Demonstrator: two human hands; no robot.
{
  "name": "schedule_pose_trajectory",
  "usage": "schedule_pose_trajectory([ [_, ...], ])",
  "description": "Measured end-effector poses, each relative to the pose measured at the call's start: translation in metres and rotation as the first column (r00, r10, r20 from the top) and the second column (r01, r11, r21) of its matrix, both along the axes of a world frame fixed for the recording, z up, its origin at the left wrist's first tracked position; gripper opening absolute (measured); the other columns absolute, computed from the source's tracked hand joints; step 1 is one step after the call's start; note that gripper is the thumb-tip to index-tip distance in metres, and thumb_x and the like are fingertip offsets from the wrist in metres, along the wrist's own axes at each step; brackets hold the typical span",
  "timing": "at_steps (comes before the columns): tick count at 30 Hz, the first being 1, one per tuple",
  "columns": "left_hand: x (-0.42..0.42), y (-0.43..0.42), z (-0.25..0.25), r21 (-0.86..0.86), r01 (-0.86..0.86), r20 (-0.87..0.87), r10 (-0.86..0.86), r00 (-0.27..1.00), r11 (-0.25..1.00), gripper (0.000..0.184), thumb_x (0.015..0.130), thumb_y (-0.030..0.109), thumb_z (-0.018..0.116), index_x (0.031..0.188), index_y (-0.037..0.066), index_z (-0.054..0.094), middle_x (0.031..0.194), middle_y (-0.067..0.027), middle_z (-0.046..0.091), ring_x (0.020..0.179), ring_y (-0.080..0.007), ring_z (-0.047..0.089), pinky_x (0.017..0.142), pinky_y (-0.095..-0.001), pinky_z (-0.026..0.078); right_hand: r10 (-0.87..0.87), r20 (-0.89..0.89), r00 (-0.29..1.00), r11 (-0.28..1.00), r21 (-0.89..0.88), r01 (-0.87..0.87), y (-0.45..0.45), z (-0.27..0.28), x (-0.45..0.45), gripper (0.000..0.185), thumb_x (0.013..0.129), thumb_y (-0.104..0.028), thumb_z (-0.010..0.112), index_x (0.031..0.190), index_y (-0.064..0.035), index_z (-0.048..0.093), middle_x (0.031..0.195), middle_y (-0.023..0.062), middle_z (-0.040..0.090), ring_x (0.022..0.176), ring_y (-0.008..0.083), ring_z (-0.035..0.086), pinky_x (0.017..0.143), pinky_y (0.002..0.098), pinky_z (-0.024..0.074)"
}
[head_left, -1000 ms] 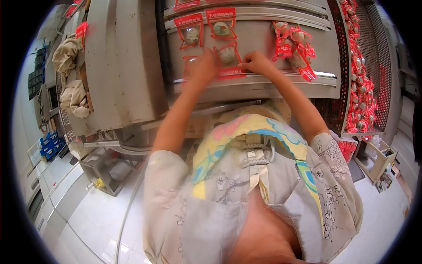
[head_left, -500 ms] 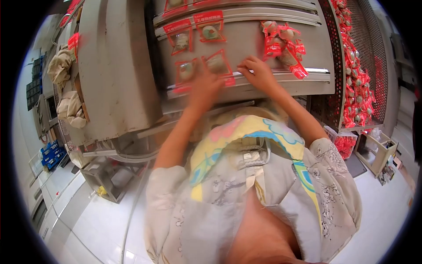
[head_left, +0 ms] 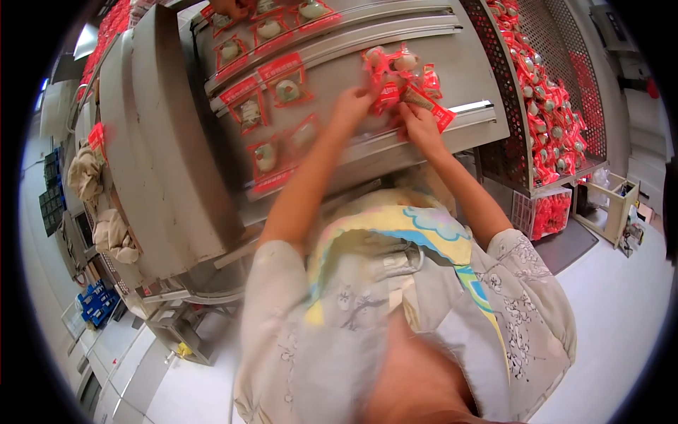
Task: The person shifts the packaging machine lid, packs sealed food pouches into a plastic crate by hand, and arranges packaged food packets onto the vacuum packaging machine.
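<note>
A pile of red-and-clear food packets (head_left: 404, 63) with pale, rounded contents lies on the right part of the metal plate (head_left: 332, 78). My left hand (head_left: 352, 109) reaches the pile's left edge; its fingertips are blurred, so their grip is unclear. On the near side, my right hand (head_left: 421, 127) pinches the edge of a red packet (head_left: 432, 107) lying low in the pile. To the left, separate packets lie flat in rows, among them one packet (head_left: 288, 90) and a nearer packet (head_left: 265, 157). My left forearm partly covers another blurred packet (head_left: 304, 133).
Metal rails (head_left: 339, 44) cross the plate. A perforated metal bin (head_left: 519, 134) full of packets stands at the right, above a white crate (head_left: 540, 212). A metal housing (head_left: 162, 127) borders the left. Another person's hand (head_left: 229, 7) shows at the top left.
My left hand has moved right, from the flat packets to the pile. My right hand now touches the pile's near side. The view has shifted, showing more rows at the top.
</note>
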State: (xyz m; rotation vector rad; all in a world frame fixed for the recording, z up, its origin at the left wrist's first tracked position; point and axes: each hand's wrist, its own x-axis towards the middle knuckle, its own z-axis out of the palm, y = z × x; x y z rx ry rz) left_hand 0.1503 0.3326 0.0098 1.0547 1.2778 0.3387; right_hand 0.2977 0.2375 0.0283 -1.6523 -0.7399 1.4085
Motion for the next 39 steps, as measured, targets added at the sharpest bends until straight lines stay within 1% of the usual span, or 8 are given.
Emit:
schedule_pose_trajectory([
  [9, -0.022, -0.007, 0.039, -0.461, 0.131, 0.337, 0.037, 0.941, 0.878, 0.009, 0.086, 0.018, 0.067, 0.093, 0.014, 0.063, 0.077, 0.0042, 0.063, 0.056, -0.0029, 0.053, 0.046, -0.0163, 0.041, 0.082, -0.151, 0.985, 0.954, -0.273, -0.121, 0.012, 0.013, 0.009, 0.035, 0.092, -0.039, 0.057, 0.084, -0.0052, 0.06, 0.066, 0.0001, 0.056, 0.047, 0.0074, 0.048, 0.041, 0.0225, 0.031],
  [14, -0.054, -0.02, 0.022, -0.538, 0.174, 0.294, -0.01, 0.956, 0.825, 0.011, 0.088, 0.012, 0.064, 0.099, 0.012, 0.064, 0.083, 0.0019, 0.066, 0.056, -0.0008, 0.054, 0.045, -0.0129, 0.043, 0.193, -0.113, 0.975, 0.935, -0.28, -0.217, 0.016, 0.028, -0.001, 0.031, 0.088, -0.036, 0.063, 0.079, -0.0067, 0.057, 0.064, -0.0006, 0.052, 0.048, 0.0073, 0.045, 0.04, 0.0214, 0.0281],
  [21, -0.054, -0.029, 0.059, -0.531, 0.074, 0.416, 0.183, 0.891, 0.844, 0.012, 0.088, 0.011, 0.064, 0.1, 0.011, 0.063, 0.089, 0.0003, 0.067, 0.069, -0.0024, 0.059, 0.051, -0.0134, 0.045, 0.105, -0.502, 0.859, 0.85, -0.403, -0.339, 0.024, 0.023, 0.002, 0.016, 0.087, -0.022, 0.063, 0.084, -0.0072, 0.059, 0.07, 0.002, 0.06, 0.048, 0.0062, 0.046, 0.04, 0.0202, 0.0303],
  [24, -0.064, -0.029, 0.044, -0.429, 0.052, 0.344, 0.11, 0.933, 0.902, 0.015, 0.085, 0.014, 0.068, 0.097, 0.007, 0.062, 0.088, -0.0021, 0.067, 0.074, -0.0061, 0.061, 0.055, -0.0199, 0.047, 0.062, -0.399, 0.915, 0.903, -0.369, -0.222, 0.023, 0.011, 0.0, 0.012, 0.082, -0.016, 0.065, 0.088, -0.0055, 0.062, 0.076, 0.0052, 0.063, 0.056, 0.0123, 0.055, 0.048, 0.0251, 0.041],
  [27, -0.074, -0.022, 0.042, 0.182, 0.41, -0.373, -0.323, 0.87, 0.894, 0.025, 0.079, 0.019, 0.072, 0.094, 0.002, 0.061, 0.083, -0.0093, 0.067, 0.077, -0.0168, 0.064, 0.06, -0.0285, 0.048, 0.362, 0.357, 0.861, 0.907, 0.079, -0.414, 0.027, -0.021, 0.006, 0.018, 0.077, -0.011, 0.066, 0.093, -0.0047, 0.064, 0.083, 0.0075, 0.065, 0.072, 0.0203, 0.062, 0.063, 0.0329, 0.0489],
  [31, -0.065, -0.034, 0.047, 0.35, 0.542, -0.662, -0.207, 0.72, 0.764, 0.038, 0.074, 0.026, 0.074, 0.101, 0.004, 0.058, 0.079, -0.019, 0.065, 0.078, -0.0328, 0.064, 0.067, -0.041, 0.05, 0.307, 0.659, 0.687, 0.866, 0.106, -0.489, 0.03, -0.027, -0.003, 0.02, 0.077, -0.012, 0.065, 0.095, -0.0038, 0.064, 0.087, 0.0128, 0.065, 0.081, 0.0295, 0.063, 0.072, 0.0373, 0.0492],
  [36, -0.057, -0.035, 0.029, 0.235, 0.634, -0.84, -0.174, 0.515, 0.737, 0.055, 0.074, 0.028, 0.073, 0.12, 0.011, 0.048, 0.083, -0.017, 0.066, 0.083, -0.0369, 0.064, 0.072, -0.0502, 0.048, 0.261, 0.654, 0.71, 0.899, 0.104, -0.426, 0.031, -0.021, -0.018, 0.022, 0.079, -0.023, 0.066, 0.087, -0.0021, 0.065, 0.082, 0.0182, 0.064, 0.078, 0.0357, 0.062, 0.069, 0.0416, 0.0485],
  [39, -0.059, -0.033, 0.051, 0.167, 0.644, -0.801, -0.279, 0.53, 0.747, 0.066, 0.072, 0.026, 0.076, 0.128, 0.012, 0.042, 0.086, -0.0141, 0.066, 0.087, -0.0365, 0.063, 0.074, -0.0493, 0.047, 0.344, 0.6, 0.722, 0.881, 0.061, -0.47, 0.033, -0.019, -0.014, 0.02, 0.077, -0.019, 0.067, 0.088, -0.0026, 0.064, 0.081, 0.0172, 0.064, 0.077, 0.0339, 0.062, 0.069, 0.0406, 0.049],
])
